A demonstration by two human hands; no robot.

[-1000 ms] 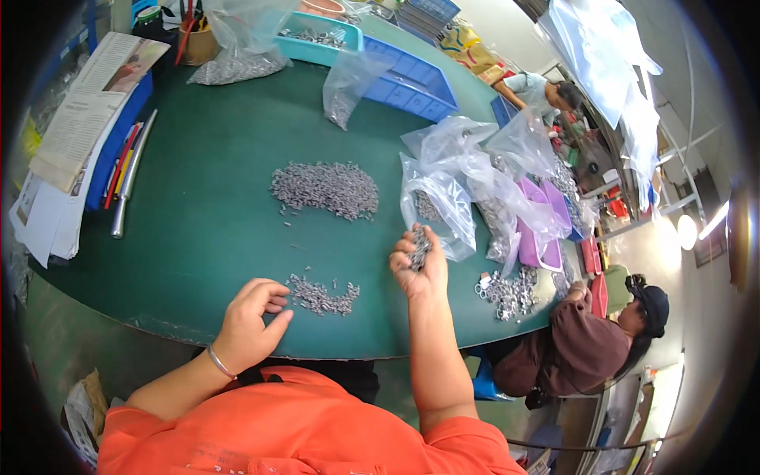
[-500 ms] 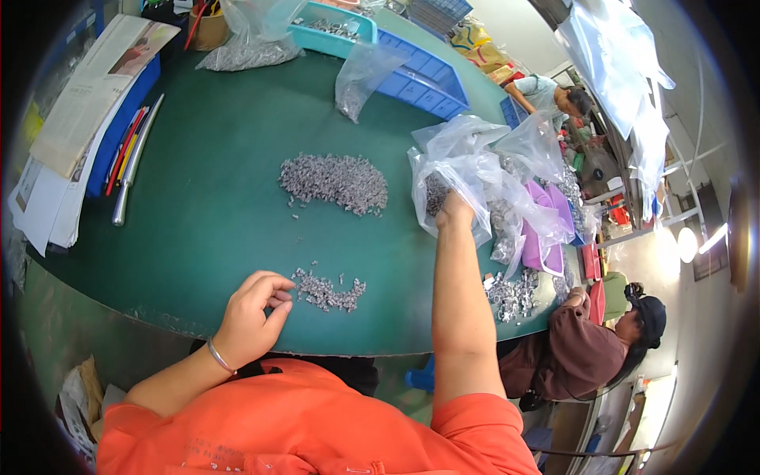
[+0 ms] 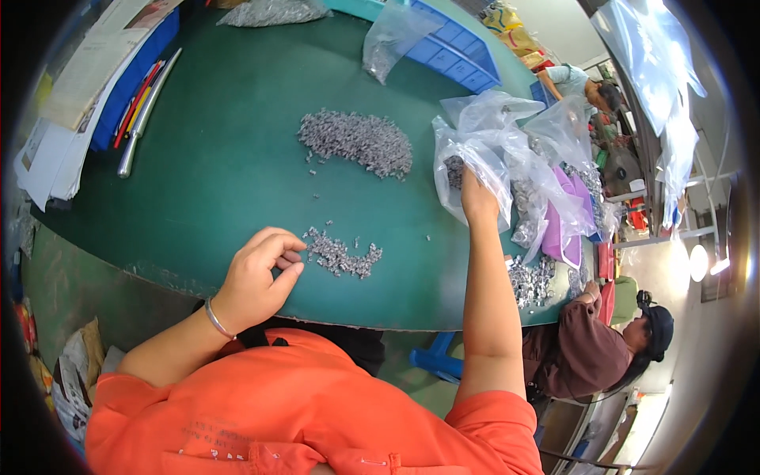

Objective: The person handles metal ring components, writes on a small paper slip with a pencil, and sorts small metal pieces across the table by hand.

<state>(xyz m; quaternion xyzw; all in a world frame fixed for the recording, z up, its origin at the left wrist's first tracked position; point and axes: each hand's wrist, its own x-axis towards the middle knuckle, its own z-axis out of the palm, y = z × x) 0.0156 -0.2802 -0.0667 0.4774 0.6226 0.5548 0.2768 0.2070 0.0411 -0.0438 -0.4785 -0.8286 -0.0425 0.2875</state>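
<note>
My left hand [image 3: 265, 267] hovers by the left end of a small heap of grey metal pieces [image 3: 343, 255]. Its fingers are half curled, the thumb apart from them, and nothing shows between them. On the right, my right hand [image 3: 480, 194] reaches into the mouth of a clear plastic bag [image 3: 453, 212]. Dark grey small parts [image 3: 454, 170] show inside the bag beside it; its fingers are hidden. Farther away, a larger mound of the same kind of pieces [image 3: 356, 141] lies on the green table [image 3: 214, 158].
Right of the bag are other clear bags, a purple bin [image 3: 564, 226] and loose shiny parts [image 3: 532, 281]. A blue crate [image 3: 455, 51] stands at the back. A tapered metal rod [image 3: 149, 115] lies left, by papers [image 3: 75, 103]. One person [image 3: 590, 348] sits at right; another [image 3: 574, 83] works beyond.
The whole view has shifted, so the table sits higher and farther right. My right hand stays in the bag and my left by the small heap. A single piece now lies near the bag.
</note>
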